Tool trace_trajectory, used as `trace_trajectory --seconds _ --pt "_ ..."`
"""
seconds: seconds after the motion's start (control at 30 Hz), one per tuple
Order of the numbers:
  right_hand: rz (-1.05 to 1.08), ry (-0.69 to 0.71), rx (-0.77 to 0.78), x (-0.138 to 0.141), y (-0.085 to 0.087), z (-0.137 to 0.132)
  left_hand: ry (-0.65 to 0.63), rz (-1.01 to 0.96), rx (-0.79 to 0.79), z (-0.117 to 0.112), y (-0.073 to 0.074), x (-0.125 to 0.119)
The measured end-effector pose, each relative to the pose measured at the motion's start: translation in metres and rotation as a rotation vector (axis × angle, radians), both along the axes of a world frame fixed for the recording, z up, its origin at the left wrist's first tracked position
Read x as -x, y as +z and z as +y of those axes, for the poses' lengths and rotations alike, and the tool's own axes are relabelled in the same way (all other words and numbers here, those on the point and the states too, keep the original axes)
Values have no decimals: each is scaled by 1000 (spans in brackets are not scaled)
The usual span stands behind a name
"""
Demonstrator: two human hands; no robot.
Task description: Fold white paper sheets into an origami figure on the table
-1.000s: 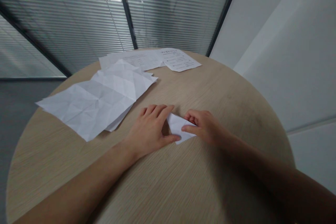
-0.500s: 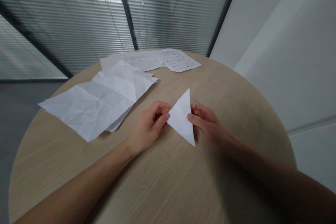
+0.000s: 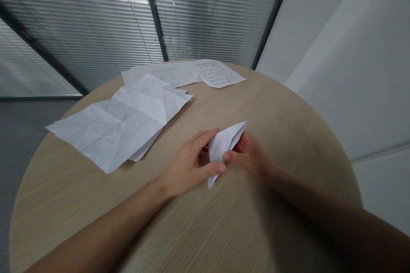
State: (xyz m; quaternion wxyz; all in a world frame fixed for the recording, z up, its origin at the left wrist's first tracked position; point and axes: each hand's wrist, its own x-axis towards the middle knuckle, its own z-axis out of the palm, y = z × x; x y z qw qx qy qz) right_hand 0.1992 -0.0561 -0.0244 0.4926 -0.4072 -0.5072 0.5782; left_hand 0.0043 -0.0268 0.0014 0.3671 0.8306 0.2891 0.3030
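Observation:
A small white folded paper (image 3: 226,143), triangular with a point at the upper right, is held just above the round wooden table (image 3: 224,226). My left hand (image 3: 188,166) grips its left side, thumb under the lower edge and fingers along the top. My right hand (image 3: 250,155) pinches its right side from below, fingers curled behind the sheet. The paper's lower tip touches or nearly touches the tabletop.
Several creased, unfolded white sheets (image 3: 118,121) lie overlapped at the table's left. Printed sheets (image 3: 218,72) rest at the far edge. Behind the table are window blinds (image 3: 96,17) and a white wall (image 3: 346,51) at the right.
A second ago the paper lay flat under both hands. It was then lifted as an upright triangle, and now it is turned and partly folded, its point swung to the upper right.

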Motion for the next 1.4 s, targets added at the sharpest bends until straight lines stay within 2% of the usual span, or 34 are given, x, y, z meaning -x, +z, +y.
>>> trace_trajectory --seconds 0.17,0.27,0.43,0.53,0.67,0.77,0.9,1.03,1.13,1.3,1.4 --pt "-27 -11 -20 4 4 -3 -4 40 -8 -4 -5 -4" --pt "-135 -114 -99 8 6 -5 30 13 -41 -5 -5 -4" --pt "-351 -399 -245 10 6 -4 63 110 -318 -10 -6 -4" --pt "-399 -463 -293 10 6 -3 80 151 -453 -14 -8 -8" --pt "-494 -498 -346 14 6 -9 165 186 -462 -18 -7 -13" --pt "-520 -477 -404 17 2 -13 234 204 -392 -17 -4 -14" --pt "-439 -410 -408 14 -2 -12 270 151 -181 -8 -3 -12" --pt "-320 -365 -396 2 -1 -3 190 -37 5 6 -3 -4" --pt "-230 -271 -352 -6 0 1 107 -80 139 12 -1 3" --pt "-71 -77 -174 -12 -1 1 63 -197 399 9 5 8" --pt "-92 -65 -184 -13 1 -2 32 -241 486 5 8 6"
